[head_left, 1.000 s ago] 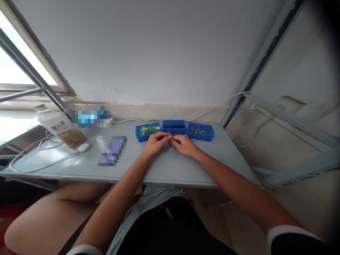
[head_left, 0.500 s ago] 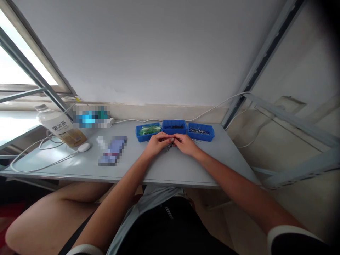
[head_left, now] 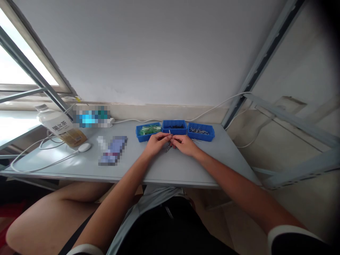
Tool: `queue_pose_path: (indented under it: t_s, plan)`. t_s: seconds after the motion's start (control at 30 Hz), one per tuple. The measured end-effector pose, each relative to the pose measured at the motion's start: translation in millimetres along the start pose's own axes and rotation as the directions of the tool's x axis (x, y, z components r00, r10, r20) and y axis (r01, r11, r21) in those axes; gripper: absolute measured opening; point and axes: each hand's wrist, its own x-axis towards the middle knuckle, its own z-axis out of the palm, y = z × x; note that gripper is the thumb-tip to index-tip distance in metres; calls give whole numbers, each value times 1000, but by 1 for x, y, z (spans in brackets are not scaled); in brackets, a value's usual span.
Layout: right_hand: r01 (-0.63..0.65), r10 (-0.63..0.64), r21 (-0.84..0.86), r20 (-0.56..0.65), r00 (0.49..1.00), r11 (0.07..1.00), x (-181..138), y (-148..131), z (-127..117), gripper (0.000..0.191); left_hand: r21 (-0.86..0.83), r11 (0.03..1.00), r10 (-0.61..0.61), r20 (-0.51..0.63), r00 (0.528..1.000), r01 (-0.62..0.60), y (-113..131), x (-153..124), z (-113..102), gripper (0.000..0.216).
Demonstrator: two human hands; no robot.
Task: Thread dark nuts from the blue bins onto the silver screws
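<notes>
My left hand (head_left: 156, 144) and my right hand (head_left: 184, 144) meet fingertip to fingertip above the table, just in front of the blue bins. Both are closed in a pinch around a thin, light metal rod (head_left: 169, 131), whose tip sticks up between them; its lower part is hidden by the fingers. Below the fingertips, several small metal pieces (head_left: 168, 148) lie on the table, partly covered by the hands. Behind stand a blue bin (head_left: 149, 137) with green pieces, a blue bin (head_left: 174, 131) with small black pieces and a blue bin (head_left: 202, 136) with thin metal rods.
A drink bottle (head_left: 62, 125) leans at the left, beside a white round puck (head_left: 84, 147) with a cable. A blurred purple packet (head_left: 113, 150) lies left of my hands. Metal frame posts (head_left: 239, 92) and a wall (head_left: 159, 53) bound the table (head_left: 186, 173).
My fingertips have shifted slightly, and the rod's tip now shows upright between them. The arms, bins and other things stay where they were.
</notes>
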Motion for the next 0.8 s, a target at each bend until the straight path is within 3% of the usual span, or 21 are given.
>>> queue_pose_path:
  t_s: [0.53,0.8]
  plan:
    - [-17,19,29,-51,999,999,4,11,-2,27,18,995,96,40,995,-96,-1,0,0,29]
    - [-22,27,64,-77,997,998,3,7,-2,30,79,990,122,-59,991,-117,-4,1,0,28]
